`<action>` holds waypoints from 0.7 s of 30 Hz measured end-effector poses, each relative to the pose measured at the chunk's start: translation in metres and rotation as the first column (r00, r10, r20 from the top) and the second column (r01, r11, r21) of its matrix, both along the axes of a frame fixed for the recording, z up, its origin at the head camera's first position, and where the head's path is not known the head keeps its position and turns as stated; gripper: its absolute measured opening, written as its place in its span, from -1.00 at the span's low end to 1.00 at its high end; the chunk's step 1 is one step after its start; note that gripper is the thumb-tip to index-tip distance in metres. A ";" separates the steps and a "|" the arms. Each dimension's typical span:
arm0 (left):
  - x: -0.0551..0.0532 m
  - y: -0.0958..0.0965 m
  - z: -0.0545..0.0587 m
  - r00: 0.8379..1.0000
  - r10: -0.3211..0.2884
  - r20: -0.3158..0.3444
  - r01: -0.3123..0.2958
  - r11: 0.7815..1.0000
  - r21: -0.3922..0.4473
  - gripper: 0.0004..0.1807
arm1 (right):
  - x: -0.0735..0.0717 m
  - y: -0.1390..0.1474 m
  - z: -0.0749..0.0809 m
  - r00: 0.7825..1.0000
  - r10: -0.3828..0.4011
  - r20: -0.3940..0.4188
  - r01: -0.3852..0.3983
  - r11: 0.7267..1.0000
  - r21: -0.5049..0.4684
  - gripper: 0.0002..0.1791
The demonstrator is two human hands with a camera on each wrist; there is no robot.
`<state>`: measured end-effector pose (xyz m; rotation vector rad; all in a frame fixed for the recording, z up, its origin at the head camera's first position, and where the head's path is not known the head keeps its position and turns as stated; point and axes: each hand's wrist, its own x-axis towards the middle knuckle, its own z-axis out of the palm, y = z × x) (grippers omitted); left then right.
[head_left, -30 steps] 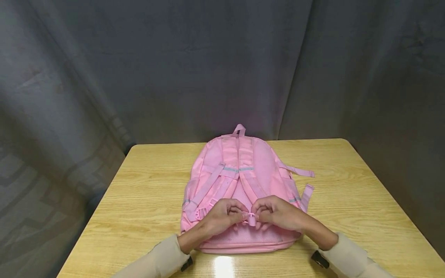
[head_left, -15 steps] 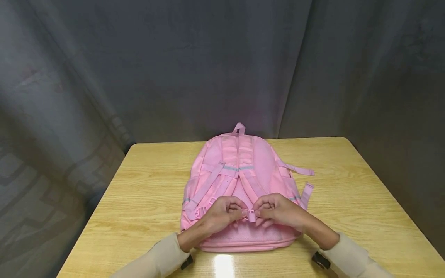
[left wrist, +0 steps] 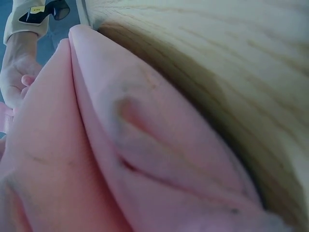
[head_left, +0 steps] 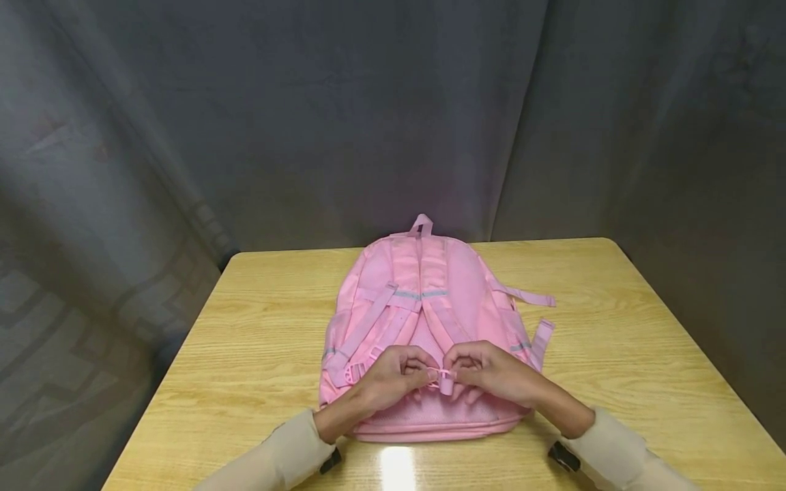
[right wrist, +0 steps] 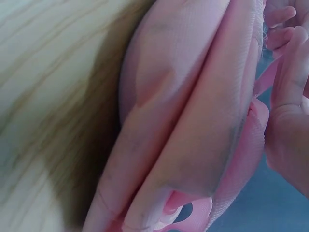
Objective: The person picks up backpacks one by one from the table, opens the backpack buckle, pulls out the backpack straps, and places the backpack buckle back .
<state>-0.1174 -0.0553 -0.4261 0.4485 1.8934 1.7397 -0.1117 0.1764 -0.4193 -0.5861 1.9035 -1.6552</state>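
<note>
A pink backpack point(head_left: 469, 273) lies on the table with its shoulder straps facing up and its top handle away from me. Over its lower back panel, my left hand point(head_left: 390, 382) pinches a pink plastic buckle point(head_left: 433, 377) between thumb and index finger. From the other side, my right hand point(head_left: 493, 373) pinches the short pink webbing strap point(head_left: 446, 387) at the buckle, where a piece hangs down. The fingertips partly cover how the strap runs through it. Both wrist views mostly show the backpack's lower side point(left wrist: 145, 145), with parts of hands at the edges.
A second pink buckle point(head_left: 354, 373) lies on the bag's lower left. Two loose strap ends point(head_left: 540, 341) stick out to the right onto the wooden table point(head_left: 258, 327). Dark grey curtains point(head_left: 344, 123) hang behind the table and at both sides.
My right fingers have shifted slightly left at the buckle, and the short strap there now tilts a little differently. My left hand keeps its pinch in nearly the same place.
</note>
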 end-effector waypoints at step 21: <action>-0.002 -0.002 0.000 0.999 -0.034 0.009 0.033 0.998 0.045 -0.81 | 0.002 -0.002 -0.003 0.994 -0.061 -0.095 0.063 0.998 0.016 -0.89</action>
